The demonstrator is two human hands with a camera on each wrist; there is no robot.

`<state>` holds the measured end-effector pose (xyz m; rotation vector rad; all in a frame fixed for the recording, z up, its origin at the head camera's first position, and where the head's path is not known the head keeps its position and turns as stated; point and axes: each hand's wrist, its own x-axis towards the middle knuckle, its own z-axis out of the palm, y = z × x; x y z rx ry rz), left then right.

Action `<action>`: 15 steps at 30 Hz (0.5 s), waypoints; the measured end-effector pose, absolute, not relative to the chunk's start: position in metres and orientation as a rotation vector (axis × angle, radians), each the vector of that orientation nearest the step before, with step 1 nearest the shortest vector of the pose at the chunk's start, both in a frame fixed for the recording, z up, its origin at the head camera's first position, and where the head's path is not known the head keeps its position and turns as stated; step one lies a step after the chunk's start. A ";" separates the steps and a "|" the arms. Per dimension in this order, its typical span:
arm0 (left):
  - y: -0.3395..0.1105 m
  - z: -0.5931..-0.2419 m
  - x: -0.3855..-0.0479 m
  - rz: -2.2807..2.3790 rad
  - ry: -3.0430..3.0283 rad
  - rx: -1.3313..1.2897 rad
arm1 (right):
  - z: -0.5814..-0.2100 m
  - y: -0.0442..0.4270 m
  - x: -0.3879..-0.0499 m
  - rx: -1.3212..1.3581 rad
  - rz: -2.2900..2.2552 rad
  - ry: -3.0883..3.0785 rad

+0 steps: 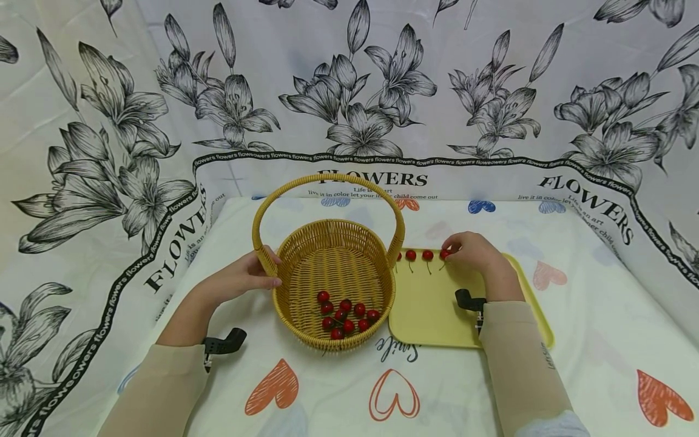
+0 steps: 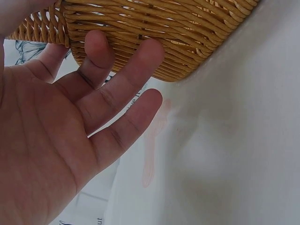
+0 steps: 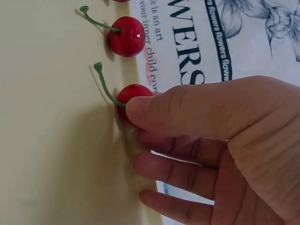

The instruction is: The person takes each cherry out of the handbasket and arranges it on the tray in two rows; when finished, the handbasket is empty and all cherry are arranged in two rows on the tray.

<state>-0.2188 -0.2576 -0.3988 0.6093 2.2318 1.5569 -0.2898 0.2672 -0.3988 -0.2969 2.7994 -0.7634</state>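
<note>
At the left of a round wicker basket [image 1: 327, 261], my left hand [image 1: 240, 279] pinches the foot of its tall arched handle [image 1: 349, 177] between thumb and forefinger. In the left wrist view the other fingers [image 2: 124, 133] reach loosely beside the woven wall [image 2: 154, 28]. Several red cherries [image 1: 359, 309] lie in the front part of the basket. On the yellow tray [image 1: 426, 315], my right hand [image 1: 480, 258] pinches a cherry [image 3: 133, 91] at the far edge, its green stem [image 3: 107, 89] pointing away from the thumb. More cherries [image 1: 428, 255] form a row to its left.
The tray stands directly right of the basket, its left end close to the basket wall. A white cloth with printed hearts [image 1: 273, 388] covers the table. Flower-printed fabric [image 1: 360, 97] hangs behind and at the sides. Each wrist wears a black camera mount [image 1: 226, 343].
</note>
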 end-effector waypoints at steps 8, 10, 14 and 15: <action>-0.258 -0.399 -0.219 1.564 2.227 0.614 | -0.388 0.269 -0.286 -0.346 -0.780 2.812; -0.258 -0.399 -0.218 1.564 2.225 0.611 | -0.382 0.269 -0.284 -0.352 -0.798 2.825; -0.258 -0.398 -0.218 1.562 2.224 0.606 | -0.369 0.266 -0.277 -0.379 -0.862 2.849; -0.258 -0.398 -0.218 1.560 2.225 0.606 | -0.365 0.265 -0.275 -0.391 -0.882 2.852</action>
